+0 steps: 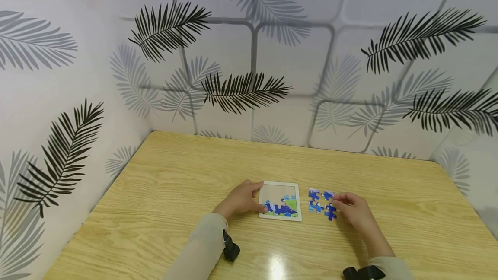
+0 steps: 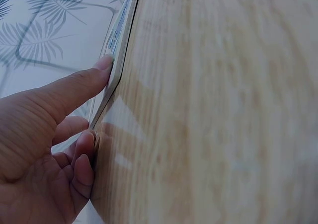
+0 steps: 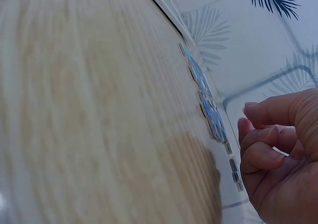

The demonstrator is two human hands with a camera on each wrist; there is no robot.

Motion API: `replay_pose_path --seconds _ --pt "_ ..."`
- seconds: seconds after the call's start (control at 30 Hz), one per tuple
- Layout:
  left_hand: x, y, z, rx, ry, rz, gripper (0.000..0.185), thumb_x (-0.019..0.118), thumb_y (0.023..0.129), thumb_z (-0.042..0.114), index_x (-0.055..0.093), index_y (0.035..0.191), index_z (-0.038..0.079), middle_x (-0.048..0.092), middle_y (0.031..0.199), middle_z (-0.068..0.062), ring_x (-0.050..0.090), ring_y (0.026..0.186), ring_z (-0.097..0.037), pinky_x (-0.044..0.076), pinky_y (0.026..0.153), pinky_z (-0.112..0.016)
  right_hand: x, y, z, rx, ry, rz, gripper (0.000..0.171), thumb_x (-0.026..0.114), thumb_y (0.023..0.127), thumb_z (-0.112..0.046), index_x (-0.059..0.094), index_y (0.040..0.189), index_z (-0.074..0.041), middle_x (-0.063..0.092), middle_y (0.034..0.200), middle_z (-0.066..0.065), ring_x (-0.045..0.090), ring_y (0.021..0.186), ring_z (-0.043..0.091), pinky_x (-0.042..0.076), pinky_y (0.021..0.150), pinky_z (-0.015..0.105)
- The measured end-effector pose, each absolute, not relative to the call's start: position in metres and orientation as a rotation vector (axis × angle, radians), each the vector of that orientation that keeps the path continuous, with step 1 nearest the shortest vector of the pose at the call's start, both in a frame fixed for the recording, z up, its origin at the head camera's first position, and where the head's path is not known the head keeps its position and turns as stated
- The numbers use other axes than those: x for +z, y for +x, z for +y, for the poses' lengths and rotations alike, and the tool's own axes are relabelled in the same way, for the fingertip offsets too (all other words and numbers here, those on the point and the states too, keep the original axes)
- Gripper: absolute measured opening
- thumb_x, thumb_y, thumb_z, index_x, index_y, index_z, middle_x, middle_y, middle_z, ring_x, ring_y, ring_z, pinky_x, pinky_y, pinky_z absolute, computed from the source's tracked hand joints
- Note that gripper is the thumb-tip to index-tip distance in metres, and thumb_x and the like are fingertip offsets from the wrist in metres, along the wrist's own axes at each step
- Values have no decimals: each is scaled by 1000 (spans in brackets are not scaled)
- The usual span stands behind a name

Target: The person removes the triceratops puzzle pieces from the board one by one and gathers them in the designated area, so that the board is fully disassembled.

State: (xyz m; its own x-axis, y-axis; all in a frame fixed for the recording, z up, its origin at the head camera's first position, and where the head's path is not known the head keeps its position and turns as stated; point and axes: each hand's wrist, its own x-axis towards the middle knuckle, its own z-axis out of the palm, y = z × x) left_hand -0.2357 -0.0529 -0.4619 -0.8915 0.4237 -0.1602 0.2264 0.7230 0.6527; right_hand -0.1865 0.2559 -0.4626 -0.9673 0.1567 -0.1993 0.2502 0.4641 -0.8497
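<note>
A square puzzle frame (image 1: 280, 183) with a pale border lies on the wooden table, partly filled with blue, purple and green pieces along its bottom and right. My left hand (image 1: 242, 198) holds its left side; the left wrist view shows the thumb (image 2: 104, 67) on the border and the other fingers curled at the edge. Several loose jigsaw pieces (image 1: 316, 207) lie right of the frame. Over their right side hovers my right hand (image 1: 355, 211), fingertips close to the upper right piece (image 1: 328, 195). Between its loosely bent fingers (image 3: 263, 134) no piece shows in the right wrist view.
The wooden table (image 1: 179, 172) extends around the frame on all sides. Behind it stands a light wall (image 1: 225, 128) with a leaf pattern. A dark wrist device (image 1: 231, 247) sits on the left forearm, and another (image 1: 363, 273) on the right.
</note>
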Motion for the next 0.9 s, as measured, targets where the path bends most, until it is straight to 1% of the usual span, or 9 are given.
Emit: replay_pose_path --seconds 0.3,0.43,0.53,0.63,0.8,0.9 --pt "-464 -237 -54 954 513 2616 87 78 67 35 35 139 16 34 76 0 31 64 -13 27 57 -26 -462 -191 244 -1602 304 2606 24 57 88 -13 57 104 4 53 83 1 41 56 8 36 46 23" --pt "-464 -237 -54 947 510 2618 87 78 67 36 35 139 17 34 77 0 31 64 -13 27 57 -26 -460 -192 235 -1567 255 2654 22 58 87 -12 59 102 4 55 85 4 43 58 10 38 47 24" --pt "-464 -238 -54 939 511 2623 86 78 67 36 35 139 17 34 77 0 31 64 -13 27 58 -26 -461 -194 228 -1527 223 2681 21 57 86 -11 59 102 2 56 87 6 46 64 12 40 50 25" --pt "-465 -238 -54 930 514 2627 86 78 67 37 35 139 17 34 77 0 31 64 -13 27 58 -25 -462 -197 219 -1515 195 2665 20 57 87 -11 59 102 2 55 87 7 45 62 14 39 50 26" --pt "-466 -238 -54 923 514 2629 86 77 67 37 35 140 17 33 77 0 31 64 -13 27 58 -25 -462 -200 204 -1494 138 2674 17 59 86 -11 60 99 0 56 89 7 45 64 14 39 51 25" --pt "-467 -238 -54 926 516 2629 86 78 67 37 35 139 17 33 77 0 31 64 -13 26 58 -25 -463 -202 194 -1462 101 2695 15 59 86 -11 62 97 -1 56 88 6 46 69 14 40 54 25"
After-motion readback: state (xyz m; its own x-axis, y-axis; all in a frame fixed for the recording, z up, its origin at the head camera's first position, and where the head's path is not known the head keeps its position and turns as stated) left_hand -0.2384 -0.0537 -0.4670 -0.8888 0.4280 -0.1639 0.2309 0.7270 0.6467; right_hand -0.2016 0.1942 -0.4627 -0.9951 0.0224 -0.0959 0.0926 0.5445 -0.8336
